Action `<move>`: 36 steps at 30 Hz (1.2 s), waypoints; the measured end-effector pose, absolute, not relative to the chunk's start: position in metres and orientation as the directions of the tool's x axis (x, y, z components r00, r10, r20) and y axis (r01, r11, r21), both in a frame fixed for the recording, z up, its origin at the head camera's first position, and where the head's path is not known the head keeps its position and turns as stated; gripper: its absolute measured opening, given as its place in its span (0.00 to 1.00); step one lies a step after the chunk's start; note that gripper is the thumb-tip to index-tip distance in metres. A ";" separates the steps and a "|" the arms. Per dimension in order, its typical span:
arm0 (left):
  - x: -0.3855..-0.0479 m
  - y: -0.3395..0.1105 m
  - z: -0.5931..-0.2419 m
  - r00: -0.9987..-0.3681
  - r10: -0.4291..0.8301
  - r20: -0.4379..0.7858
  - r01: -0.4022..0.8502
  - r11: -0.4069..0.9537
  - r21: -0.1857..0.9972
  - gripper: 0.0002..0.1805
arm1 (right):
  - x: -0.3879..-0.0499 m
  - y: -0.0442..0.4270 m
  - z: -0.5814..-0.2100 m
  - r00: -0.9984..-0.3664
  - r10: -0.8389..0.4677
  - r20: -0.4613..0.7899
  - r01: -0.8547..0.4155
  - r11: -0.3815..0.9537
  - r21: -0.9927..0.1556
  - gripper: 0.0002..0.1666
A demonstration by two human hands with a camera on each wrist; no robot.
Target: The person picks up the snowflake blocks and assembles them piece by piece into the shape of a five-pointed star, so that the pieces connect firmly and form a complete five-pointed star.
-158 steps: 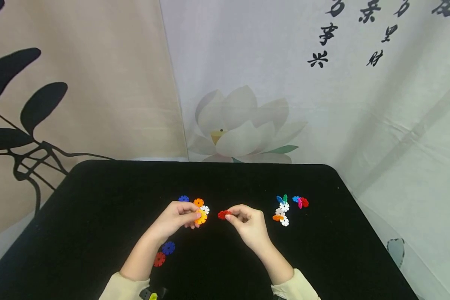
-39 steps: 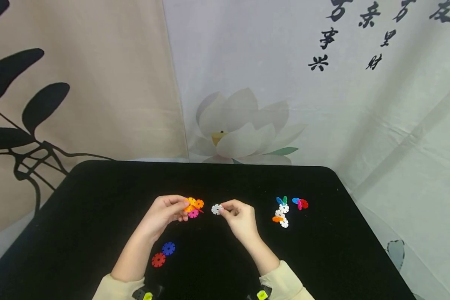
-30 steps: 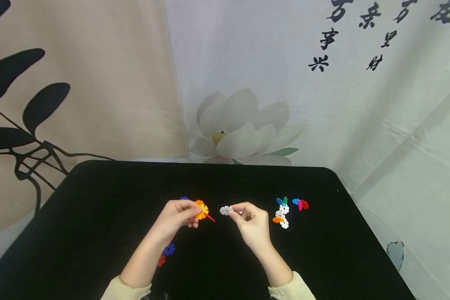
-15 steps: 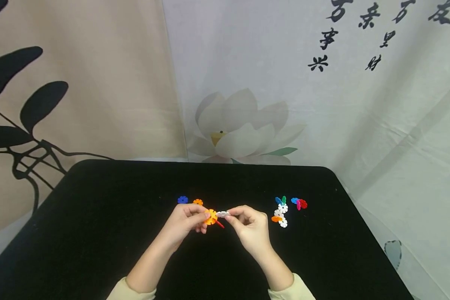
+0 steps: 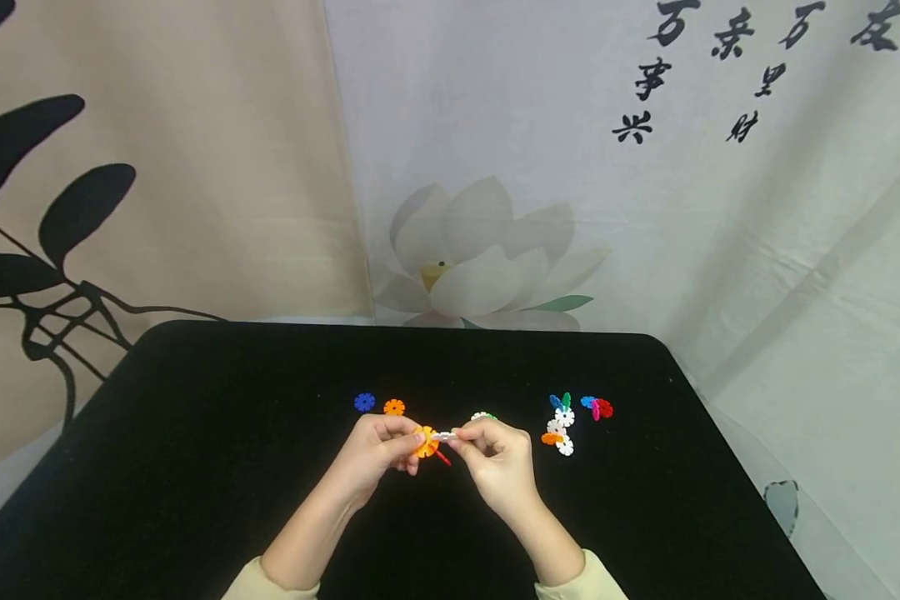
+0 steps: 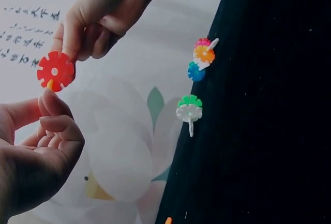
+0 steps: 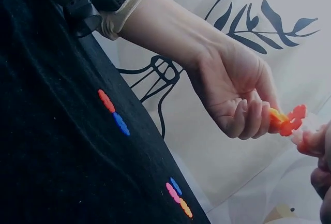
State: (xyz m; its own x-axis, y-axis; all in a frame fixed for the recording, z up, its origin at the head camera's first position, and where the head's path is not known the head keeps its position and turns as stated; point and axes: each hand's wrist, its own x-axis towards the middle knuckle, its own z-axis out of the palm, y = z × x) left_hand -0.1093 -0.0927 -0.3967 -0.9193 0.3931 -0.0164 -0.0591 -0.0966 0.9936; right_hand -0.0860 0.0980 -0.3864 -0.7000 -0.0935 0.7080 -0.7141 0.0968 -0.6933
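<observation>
My left hand [image 5: 378, 457] pinches a yellow-orange notched plastic disc [image 5: 426, 443] above the table. A red notched disc [image 6: 56, 71] is joined to it, edge-on in the head view and face-on in the left wrist view. My right hand [image 5: 501, 467] pinches a white notched disc [image 5: 442, 436] by its edge, between thumb and fingers. The white disc's far edge meets the yellow-orange one; how deep it sits in a notch I cannot tell. In the right wrist view, fingers partly cover the yellow-orange disc [image 7: 277, 115].
On the black table [image 5: 232, 433] lie a blue disc [image 5: 364, 402] and an orange disc [image 5: 393, 407]. A white-green piece [image 5: 483, 415] is partly behind my right hand. Joined multicoloured discs [image 5: 565, 417] stand farther right. Red [image 7: 106, 101] and blue discs [image 7: 121, 124] lie by my left forearm.
The red disc, earlier in my right hand, is now joined to the yellow-orange one. My right hand has since taken a white disc, and both hands have come together until the discs meet.
</observation>
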 end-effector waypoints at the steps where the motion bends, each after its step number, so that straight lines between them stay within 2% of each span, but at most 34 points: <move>1: -0.109 -0.092 -0.397 -0.917 0.399 -0.011 -0.056 -0.103 0.993 0.11 | -0.086 0.098 -0.386 -0.693 -0.090 0.715 -0.721 0.086 -0.688 0.12; 8: -0.107 -0.090 -0.391 -0.911 0.413 -0.001 -0.044 -0.094 0.995 0.11 | -0.086 0.098 -0.386 -0.656 -0.075 0.751 -0.755 0.057 -0.653 0.15; 15: -0.109 -0.095 -0.389 -0.902 0.430 -0.022 -0.051 -0.056 0.997 0.11 | -0.086 0.098 -0.386 -0.692 -0.113 0.713 -0.720 0.044 -0.692 0.14; 26: -0.112 -0.101 -0.388 -0.916 0.401 -0.003 -0.024 -0.048 0.999 0.12 | -0.083 0.098 -0.381 -0.756 -0.181 0.629 -0.652 0.120 -0.749 0.10; 36: -0.114 -0.104 -0.387 -0.912 0.409 -0.029 -0.042 -0.021 0.999 0.11 | -0.083 0.099 -0.378 -0.725 -0.215 0.654 -0.683 0.106 -0.722 0.10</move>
State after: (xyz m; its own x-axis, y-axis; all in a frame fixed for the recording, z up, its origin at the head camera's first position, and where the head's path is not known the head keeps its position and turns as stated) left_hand -0.1135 -0.1044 -0.3871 -0.9121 0.4089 -0.0293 -0.0415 -0.0212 0.9989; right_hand -0.0827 0.0993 -0.3785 -0.7250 -0.2149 0.6543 -0.6833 0.1055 -0.7225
